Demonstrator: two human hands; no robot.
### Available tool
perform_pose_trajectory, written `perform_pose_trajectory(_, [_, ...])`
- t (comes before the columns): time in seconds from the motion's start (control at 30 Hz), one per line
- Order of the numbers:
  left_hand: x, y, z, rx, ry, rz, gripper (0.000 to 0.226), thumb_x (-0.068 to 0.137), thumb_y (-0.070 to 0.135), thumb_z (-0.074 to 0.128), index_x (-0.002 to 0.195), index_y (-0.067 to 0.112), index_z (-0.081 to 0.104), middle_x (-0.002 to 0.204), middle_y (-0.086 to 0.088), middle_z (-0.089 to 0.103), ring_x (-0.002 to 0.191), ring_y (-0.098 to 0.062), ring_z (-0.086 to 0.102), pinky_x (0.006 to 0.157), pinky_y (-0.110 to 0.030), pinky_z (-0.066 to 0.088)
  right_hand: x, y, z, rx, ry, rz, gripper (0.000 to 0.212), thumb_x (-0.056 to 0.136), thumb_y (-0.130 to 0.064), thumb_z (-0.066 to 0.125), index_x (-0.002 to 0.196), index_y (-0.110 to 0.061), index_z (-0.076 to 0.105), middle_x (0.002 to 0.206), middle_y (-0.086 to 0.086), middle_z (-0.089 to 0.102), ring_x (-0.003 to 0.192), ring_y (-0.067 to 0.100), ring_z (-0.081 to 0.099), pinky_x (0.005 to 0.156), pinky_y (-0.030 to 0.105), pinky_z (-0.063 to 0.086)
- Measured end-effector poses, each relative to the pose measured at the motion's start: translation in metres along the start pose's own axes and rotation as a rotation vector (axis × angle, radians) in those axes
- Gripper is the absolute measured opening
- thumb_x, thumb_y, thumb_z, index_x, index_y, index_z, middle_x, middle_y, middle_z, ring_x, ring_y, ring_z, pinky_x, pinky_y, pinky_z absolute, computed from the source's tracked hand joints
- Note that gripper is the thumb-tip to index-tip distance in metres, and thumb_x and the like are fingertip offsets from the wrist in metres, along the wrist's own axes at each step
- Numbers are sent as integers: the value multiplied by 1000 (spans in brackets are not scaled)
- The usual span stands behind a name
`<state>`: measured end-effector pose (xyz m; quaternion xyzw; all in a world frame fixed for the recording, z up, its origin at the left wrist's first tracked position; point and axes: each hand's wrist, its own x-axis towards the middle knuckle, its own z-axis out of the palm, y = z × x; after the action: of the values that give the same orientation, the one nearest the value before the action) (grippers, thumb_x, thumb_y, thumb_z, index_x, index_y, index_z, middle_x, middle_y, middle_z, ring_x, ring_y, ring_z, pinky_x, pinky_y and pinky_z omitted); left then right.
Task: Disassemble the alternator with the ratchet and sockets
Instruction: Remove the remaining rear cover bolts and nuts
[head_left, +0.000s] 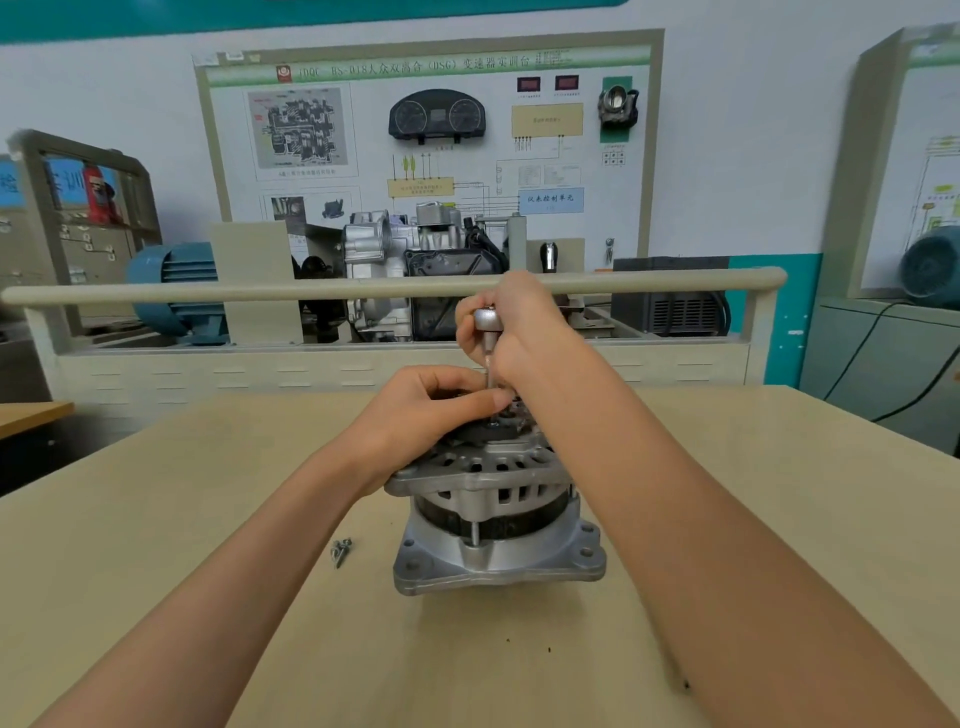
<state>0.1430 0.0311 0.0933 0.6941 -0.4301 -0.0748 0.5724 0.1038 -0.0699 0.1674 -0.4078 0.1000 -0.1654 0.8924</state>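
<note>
Fingers, left hand (431, 402): curled over the black rear plate (467, 434) atop the alternator, thumb and forefinger pinching near the extension's foot.
Loose screws (342, 551): small dark cluster on the beige tabletop (156, 519), just left of the alternator.
Alternator: ribbed cast-aluminium alternator (493, 514) standing upright mid-tabletop; likely heavy, rigid, stable on its flange; steady it by the housing rim.
Fingers, right hand (519, 332): wrapped round the chrome ratchet (488, 318) head, its thin extension (491, 374) vertical.
Hidden: socket, fastener and ratchet handle are covered by both hands.
</note>
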Motion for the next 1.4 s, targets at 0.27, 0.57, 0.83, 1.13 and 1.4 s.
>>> perform_pose_trajectory(0.27, [-3,-1,-2,-19,-53,-3,29,69,42,68,92,28,77,92,1,75,87,-11,70,70,-15,53,13,-8,-5,-195,-423,424,30,98,-11,32,91,4,56,41,-8,37,28,0,35,27,12,28])
perform_pose_trajectory(0.57, [-1,0,4,23,43,42,11,76,26,72,70,32,77,76,6,75,68,-3,69,58,-10,49,-2,7,-1,79,87,-74,18,94,-3,27,87,-5,44,53,6,46,29,7,40,35,15,35])
perform_pose_trajectory(0.83, [-5,0,0,38,-17,17,22,75,37,68,90,24,78,88,2,75,83,-8,70,71,-13,52,17,-8,-8,-255,-521,492,33,98,-16,33,91,5,58,43,-8,39,29,1,38,28,11,27])
perform_pose_trajectory(1.13, [-3,2,5,61,36,35,32,86,14,64,63,34,76,70,9,73,62,0,67,54,-9,46,2,18,-1,258,190,-340,17,98,-4,23,102,-9,39,73,7,49,43,10,47,34,16,38])
perform_pose_trajectory(1.4, [-4,1,2,71,7,-7,15,82,35,66,89,28,77,90,-1,75,87,-14,69,78,-20,53,18,-3,-21,26,-471,426,32,98,-14,28,97,7,53,41,-2,44,28,4,42,30,11,34])
